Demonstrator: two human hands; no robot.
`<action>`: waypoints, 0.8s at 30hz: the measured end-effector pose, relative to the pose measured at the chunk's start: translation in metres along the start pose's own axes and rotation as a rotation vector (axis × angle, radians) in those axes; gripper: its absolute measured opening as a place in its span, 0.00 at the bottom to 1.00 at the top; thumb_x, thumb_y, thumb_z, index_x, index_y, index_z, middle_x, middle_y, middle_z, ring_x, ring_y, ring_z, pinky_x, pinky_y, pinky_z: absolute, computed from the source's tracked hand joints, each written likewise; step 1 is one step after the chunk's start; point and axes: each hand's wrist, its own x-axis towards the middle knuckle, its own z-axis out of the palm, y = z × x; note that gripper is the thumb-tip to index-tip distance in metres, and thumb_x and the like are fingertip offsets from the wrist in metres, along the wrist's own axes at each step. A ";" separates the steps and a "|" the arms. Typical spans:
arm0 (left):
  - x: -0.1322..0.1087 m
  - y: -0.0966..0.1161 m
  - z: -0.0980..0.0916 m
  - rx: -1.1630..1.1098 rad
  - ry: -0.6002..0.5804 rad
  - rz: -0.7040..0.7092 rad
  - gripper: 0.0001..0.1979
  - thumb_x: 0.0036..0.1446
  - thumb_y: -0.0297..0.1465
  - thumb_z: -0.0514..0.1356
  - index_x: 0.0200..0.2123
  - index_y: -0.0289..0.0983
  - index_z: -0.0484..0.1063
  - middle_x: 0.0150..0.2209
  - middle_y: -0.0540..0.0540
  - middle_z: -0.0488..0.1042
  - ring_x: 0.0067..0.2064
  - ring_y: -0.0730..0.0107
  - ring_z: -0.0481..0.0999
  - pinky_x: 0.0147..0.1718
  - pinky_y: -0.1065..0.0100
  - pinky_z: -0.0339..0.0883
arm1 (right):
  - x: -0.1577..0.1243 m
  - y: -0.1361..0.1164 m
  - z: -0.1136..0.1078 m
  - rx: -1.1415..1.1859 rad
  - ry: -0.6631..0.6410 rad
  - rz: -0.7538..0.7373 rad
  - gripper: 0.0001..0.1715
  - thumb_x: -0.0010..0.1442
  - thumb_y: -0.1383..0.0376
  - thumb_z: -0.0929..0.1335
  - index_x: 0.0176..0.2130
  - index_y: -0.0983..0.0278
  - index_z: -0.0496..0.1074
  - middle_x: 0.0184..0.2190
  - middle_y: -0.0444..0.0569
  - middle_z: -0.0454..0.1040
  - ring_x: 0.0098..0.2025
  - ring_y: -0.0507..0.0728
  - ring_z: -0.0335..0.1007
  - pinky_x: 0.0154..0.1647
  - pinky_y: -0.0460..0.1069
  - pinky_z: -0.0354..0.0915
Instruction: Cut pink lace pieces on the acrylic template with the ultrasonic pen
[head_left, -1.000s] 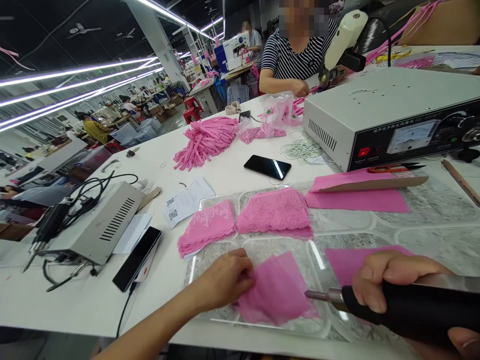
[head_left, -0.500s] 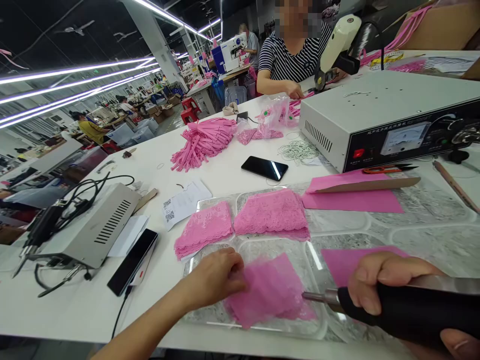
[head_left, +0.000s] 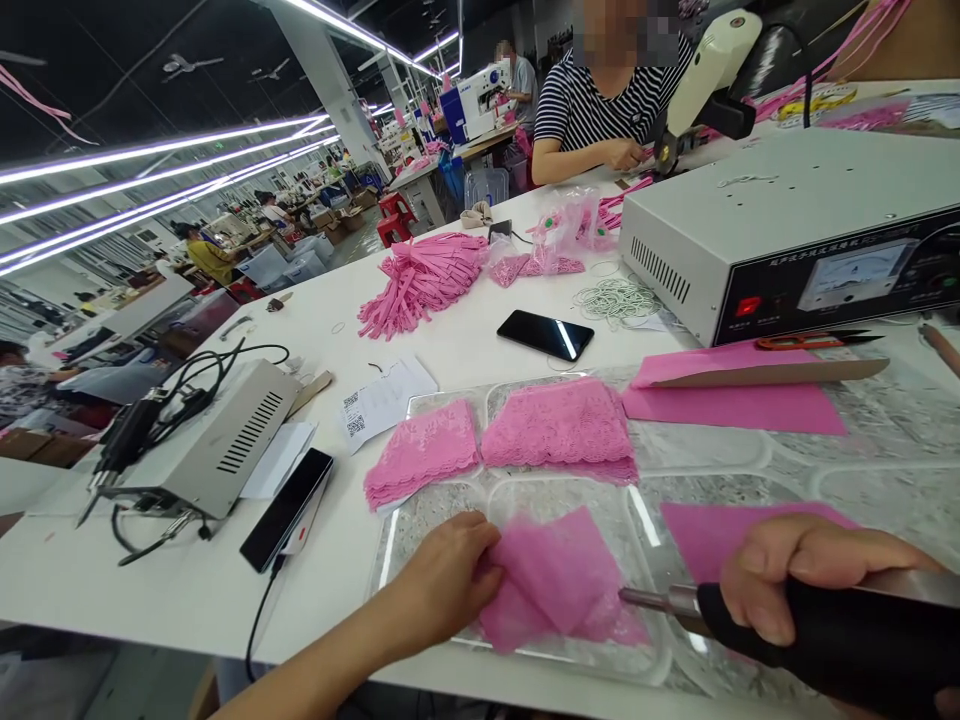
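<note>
My left hand [head_left: 450, 575] pinches the left edge of a folded pink lace piece [head_left: 555, 580] lying on a clear glass plate [head_left: 675, 500]. My right hand [head_left: 810, 575] is wrapped round the black handle of a hand tool [head_left: 825, 630]; its metal tip [head_left: 645, 598] touches the right edge of that lace piece. Two stacks of pink lace [head_left: 559, 428] sit further back on the plate. A pink sheet [head_left: 720, 535] lies under my right hand.
A grey control box [head_left: 787, 230] with a meter stands at the right, red scissors [head_left: 806, 341] and pink card [head_left: 742, 385] before it. A black phone [head_left: 545, 334], pink straps [head_left: 420, 280], a second grey box [head_left: 225, 440] with cables. A person in stripes [head_left: 600, 110] works opposite.
My left hand has lifted and folded the lace's left edge over towards the tool tip. The camera view has shifted slightly; the right hand keeps its grip on the tool.
</note>
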 end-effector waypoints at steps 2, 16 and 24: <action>-0.002 -0.001 -0.004 -0.015 -0.003 -0.013 0.11 0.48 0.22 0.54 0.22 0.37 0.52 0.25 0.54 0.59 0.27 0.75 0.58 0.27 0.71 0.51 | 0.004 0.003 -0.009 0.088 -0.218 -0.045 0.08 0.58 0.49 0.69 0.35 0.46 0.76 0.19 0.47 0.68 0.17 0.61 0.69 0.15 0.58 0.70; 0.009 -0.016 -0.026 0.057 -0.008 0.026 0.04 0.50 0.25 0.57 0.27 0.37 0.64 0.28 0.53 0.65 0.28 0.73 0.63 0.26 0.71 0.53 | 0.004 0.010 -0.025 0.093 -0.327 0.036 0.12 0.63 0.57 0.65 0.32 0.44 0.78 0.20 0.50 0.72 0.22 0.65 0.74 0.19 0.62 0.72; 0.030 -0.008 -0.006 0.083 0.121 0.069 0.01 0.56 0.27 0.56 0.32 0.37 0.66 0.36 0.48 0.69 0.35 0.68 0.68 0.34 0.68 0.61 | -0.001 0.007 -0.024 0.028 -0.219 0.077 0.14 0.62 0.56 0.65 0.27 0.45 0.77 0.18 0.50 0.70 0.20 0.65 0.72 0.19 0.62 0.72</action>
